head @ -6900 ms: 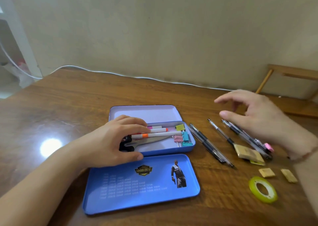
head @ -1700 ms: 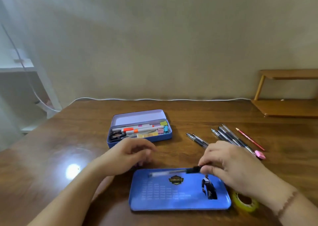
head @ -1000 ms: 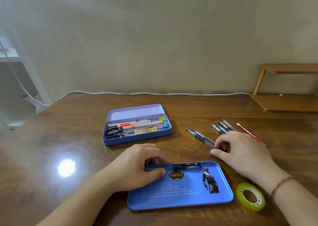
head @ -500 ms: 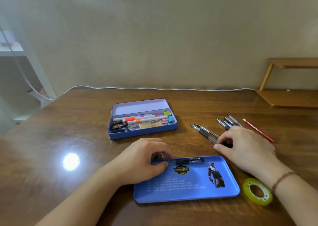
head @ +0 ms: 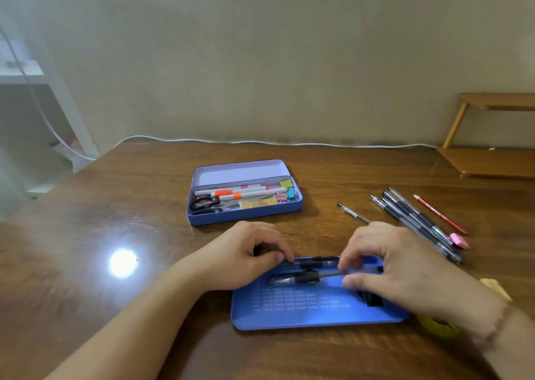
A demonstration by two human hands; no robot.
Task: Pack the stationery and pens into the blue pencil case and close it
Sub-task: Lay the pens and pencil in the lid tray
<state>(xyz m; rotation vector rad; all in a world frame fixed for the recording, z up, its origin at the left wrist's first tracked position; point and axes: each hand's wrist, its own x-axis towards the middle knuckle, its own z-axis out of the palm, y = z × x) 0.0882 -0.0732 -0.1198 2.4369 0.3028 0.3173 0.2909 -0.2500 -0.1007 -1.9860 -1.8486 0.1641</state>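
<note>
The blue pencil case (head: 246, 216) lies open mid-table, holding markers, scissors, binder clips and yellow erasers. Nearer me sits its flat blue tray (head: 312, 313). My left hand (head: 246, 259) pinches the left end of a black pen (head: 317, 262) lying along the tray's far edge. My right hand (head: 390, 266) pinches a second black pen (head: 301, 277) just above the tray, parallel to the first. To the right on the table lie a single pen (head: 353, 213), a bunch of pens (head: 417, 220), a red pencil (head: 440, 214) and a pink eraser (head: 459, 240).
A yellow-green tape roll (head: 440, 326) sits at the tray's right corner, partly hidden by my right wrist. A beige piece (head: 495, 288) lies to its right. A wooden rack (head: 492, 162) stands at the back right. A white cable (head: 260, 142) runs along the wall.
My right hand has picked a pen from the pair on the table and carried it left over the tray, beside the first pen. My left hand stayed on the first pen.
</note>
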